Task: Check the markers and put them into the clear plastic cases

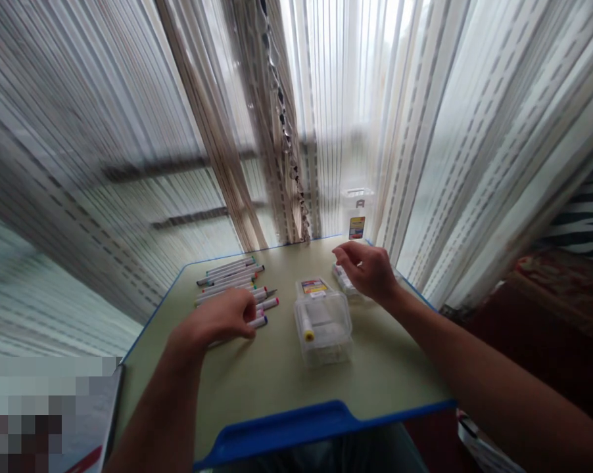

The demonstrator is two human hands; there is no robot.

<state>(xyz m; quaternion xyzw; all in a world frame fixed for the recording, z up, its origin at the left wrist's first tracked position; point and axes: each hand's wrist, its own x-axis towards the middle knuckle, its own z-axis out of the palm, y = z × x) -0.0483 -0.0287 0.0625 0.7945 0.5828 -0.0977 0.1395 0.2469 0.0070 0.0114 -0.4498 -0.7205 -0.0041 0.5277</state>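
My left hand (221,320) lies knuckles up on a row of white markers (232,279) with coloured caps, its fingers curled over one marker (258,322) at the near end. My right hand (368,269) hovers with loosely bent fingers above another small bunch of markers (344,282) at the right; I see nothing gripped in it. Between the hands stands a clear plastic box (323,326) with a yellow-capped marker (307,324) inside it.
The small green table (277,374) has a blue rim and a blue handle at its near edge. A clear box lid (358,211) stands upright at the far edge against striped curtains (425,131). A book or folder (87,427) lies at lower left.
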